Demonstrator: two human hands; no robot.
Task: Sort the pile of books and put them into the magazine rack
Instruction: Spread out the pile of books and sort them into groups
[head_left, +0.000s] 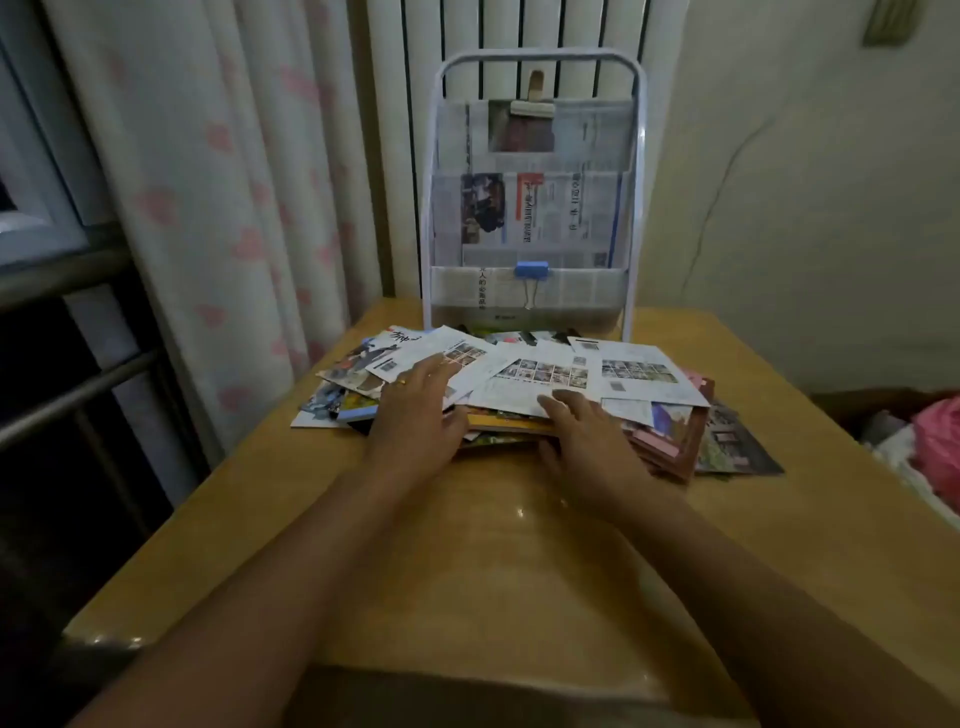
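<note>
Both hands — left (415, 410), right (582, 441) — flat on book pile (644, 371) (rack (535, 208) behind)

Book pile (571, 374) on table (467, 545), rack (532, 208) apparently just behind

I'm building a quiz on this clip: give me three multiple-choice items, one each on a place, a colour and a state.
1. Where does the magazine rack stand?
A. behind the pile
B. left of the pile
C. on the floor

2. What colour is the binder clip on the rack's lowest pocket?
A. red
B. blue
C. black

3. How is the left hand?
A. lies flat on the pile of books
B. holds a book in the air
C. hangs off the table

Answers: 1 A, rack at the table's far edge; 2 B, clip plainly blue; 3 A, fingers straight on the papers.
</note>
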